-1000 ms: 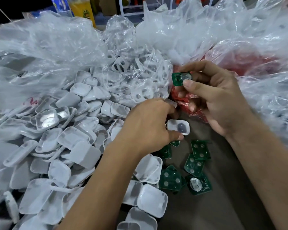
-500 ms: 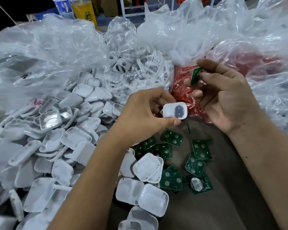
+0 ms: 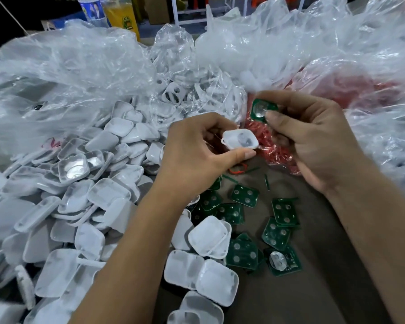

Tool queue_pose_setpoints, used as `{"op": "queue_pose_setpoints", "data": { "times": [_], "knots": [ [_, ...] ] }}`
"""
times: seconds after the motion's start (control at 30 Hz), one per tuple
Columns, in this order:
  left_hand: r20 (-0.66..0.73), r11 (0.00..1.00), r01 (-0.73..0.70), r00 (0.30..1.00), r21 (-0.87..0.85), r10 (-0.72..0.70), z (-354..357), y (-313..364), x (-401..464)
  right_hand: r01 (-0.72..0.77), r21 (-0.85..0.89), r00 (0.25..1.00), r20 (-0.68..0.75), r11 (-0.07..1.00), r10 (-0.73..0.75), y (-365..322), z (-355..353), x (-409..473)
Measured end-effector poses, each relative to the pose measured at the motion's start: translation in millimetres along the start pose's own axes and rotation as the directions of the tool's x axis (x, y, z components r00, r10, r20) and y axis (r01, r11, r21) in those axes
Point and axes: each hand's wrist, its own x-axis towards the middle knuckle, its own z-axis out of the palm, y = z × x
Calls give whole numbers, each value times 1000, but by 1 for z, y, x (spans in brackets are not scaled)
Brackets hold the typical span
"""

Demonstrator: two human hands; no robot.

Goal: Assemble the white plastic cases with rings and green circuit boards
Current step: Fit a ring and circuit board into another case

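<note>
While left hand (image 3: 197, 157) pinches white case (image 3: 240, 139), right hand (image 3: 313, 139) pinches green board (image 3: 262, 110)

Left hand (image 3: 197, 155) pinches white case (image 3: 240, 139); right hand (image 3: 313, 139) holds green board (image 3: 262, 109) (silver disc up).

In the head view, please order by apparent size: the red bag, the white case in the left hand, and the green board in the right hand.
1. red bag, clearly largest.
2. white case in the left hand.
3. green board in the right hand, partly hidden by fingers, so its rank against the case is unsure.
</note>
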Motion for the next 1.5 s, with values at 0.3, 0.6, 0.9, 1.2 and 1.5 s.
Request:
{"op": "queue_pose_setpoints", "data": {
  "times": [0.3, 0.6, 0.9, 1.2, 1.5],
  "knots": [
    [-122, 984, -102, 985, 146, 120, 2, 1, 2, 63, -179, 998, 15, 982, -61, 5, 6, -5],
    [-174, 981, 0, 984, -196, -35, 3, -3, 5, 197, -16, 958, -209, 980, -196, -6, 12, -7],
    [-151, 996, -67, 987, -58, 58, -1, -3, 4, 284, -277, 919, -194, 918, -343, 1, 15, -8],
    [-213, 976, -164, 958, 147, 193, 6, 2, 2, 275, -415, 928, -122, 867, -352, 3, 22, -12],
    [-192, 973, -168, 961, 158, 197, 6, 5, 1, 278, -433, 933, -92, 857, -349, 2, 24, -13]
  ]
}}
